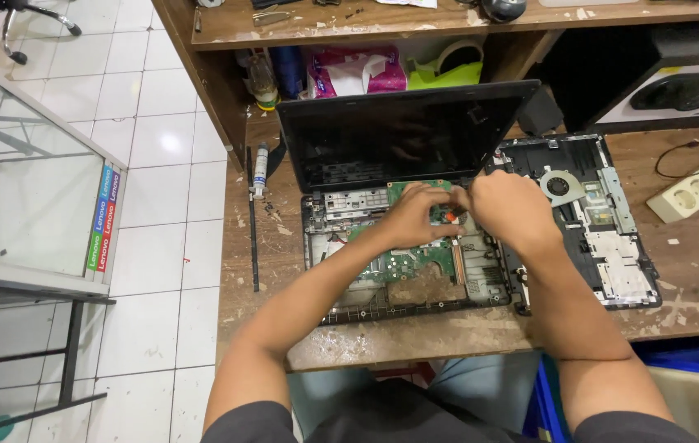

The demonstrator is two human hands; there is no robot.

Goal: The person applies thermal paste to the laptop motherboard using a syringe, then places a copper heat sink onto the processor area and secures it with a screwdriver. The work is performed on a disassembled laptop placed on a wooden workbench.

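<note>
Pinching a small part on the green board [403,262], both hands [464,209] crowd together; a slip could tear fragile connectors.

raised laptop screen [403,131] blocks behind, removed cover [591,217] crowds right, bare desk strip [271,246] open left

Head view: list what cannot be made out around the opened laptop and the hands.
- Fingertips of the left hand and right hand: curled together over the green circuit board; any small part between them is hidden.
- Laptop screen: dark, showing only reflections.
- Detached laptop cover: its left edge is hidden by the right forearm.
- Shelf items: cut off by the top edge.
</note>
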